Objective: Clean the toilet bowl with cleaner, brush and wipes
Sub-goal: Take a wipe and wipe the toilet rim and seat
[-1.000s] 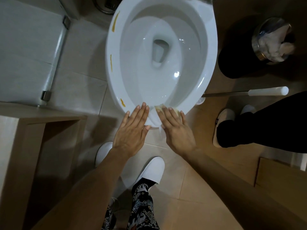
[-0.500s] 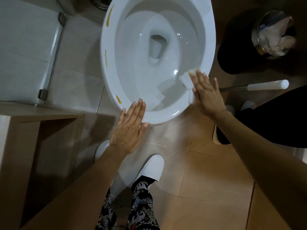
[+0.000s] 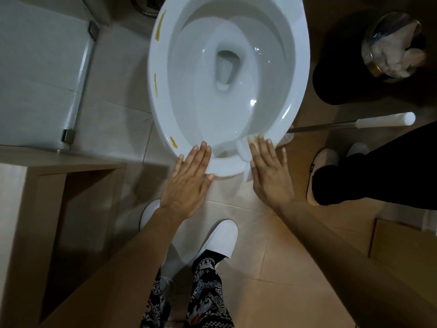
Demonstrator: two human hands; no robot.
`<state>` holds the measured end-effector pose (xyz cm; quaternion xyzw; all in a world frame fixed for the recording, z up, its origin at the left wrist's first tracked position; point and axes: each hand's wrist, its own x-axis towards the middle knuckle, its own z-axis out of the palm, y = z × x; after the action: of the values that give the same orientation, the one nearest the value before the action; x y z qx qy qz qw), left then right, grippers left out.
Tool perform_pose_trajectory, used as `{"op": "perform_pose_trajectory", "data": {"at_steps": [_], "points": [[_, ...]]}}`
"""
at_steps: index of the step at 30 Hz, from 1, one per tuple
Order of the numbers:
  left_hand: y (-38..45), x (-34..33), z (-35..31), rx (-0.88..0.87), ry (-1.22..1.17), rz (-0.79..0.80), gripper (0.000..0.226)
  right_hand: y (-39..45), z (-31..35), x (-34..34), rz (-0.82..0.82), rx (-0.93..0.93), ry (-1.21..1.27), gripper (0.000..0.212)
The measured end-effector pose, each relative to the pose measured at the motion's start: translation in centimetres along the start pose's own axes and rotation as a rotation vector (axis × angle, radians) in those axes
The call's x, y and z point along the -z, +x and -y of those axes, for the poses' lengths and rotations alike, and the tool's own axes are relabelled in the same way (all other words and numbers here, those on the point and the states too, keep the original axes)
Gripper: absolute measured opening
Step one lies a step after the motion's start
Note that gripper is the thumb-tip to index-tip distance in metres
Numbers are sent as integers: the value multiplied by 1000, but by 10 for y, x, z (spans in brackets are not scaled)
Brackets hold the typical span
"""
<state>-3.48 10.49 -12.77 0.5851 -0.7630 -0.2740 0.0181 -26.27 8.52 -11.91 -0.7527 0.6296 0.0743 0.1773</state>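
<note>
Here, yellow streaks [image 3: 160, 26] mark the bowl's [image 3: 300, 74] left rim. The left hand [image 3: 189, 179] lies flat, fingers straight, on the front rim, holding nothing. The right hand [image 3: 269, 176], fingers straight too, presses a yellow-stained wipe [image 3: 243, 150] onto the front-right rim. The brush [image 3: 383, 119] lies on the floor, right.

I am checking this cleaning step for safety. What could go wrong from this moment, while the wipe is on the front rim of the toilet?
1. The right hand presses the wipe bare, and the wipe already looks yellow-stained; dirt may reach the skin.
2. Yellow marks remain on the far left of the rim; a soiled wipe might smear them instead of lifting them.
3. The left hand rests flat on the rim beside one mark and could touch it.
</note>
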Motion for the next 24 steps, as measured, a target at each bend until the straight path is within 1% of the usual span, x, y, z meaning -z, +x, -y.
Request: {"op": "perform_pose_trajectory", "data": {"at_steps": [6,10,15,17,18,22,24], "points": [[-5,5,8,-5,-108,19,59,-7,43,-10,0,64,-8,56],[-10,9,13,-14,-171,23,59,-9,70,-18,4,99,22,53],[-12,9,12,-21,-199,15,57,-7,77,-20,4,120,69,52],[-11,8,9,-19,-157,1,57,-5,71,-17,-21,136,114,53],[-10,7,7,-20,-125,-15,58,-3,66,-14,-42,110,133,53],[-2,4,-15,-37,-35,-85,58,19,36,2,-146,-134,210,58],[3,-2,-29,-76,-16,-88,58,35,18,6,-178,-194,201,57]]}}
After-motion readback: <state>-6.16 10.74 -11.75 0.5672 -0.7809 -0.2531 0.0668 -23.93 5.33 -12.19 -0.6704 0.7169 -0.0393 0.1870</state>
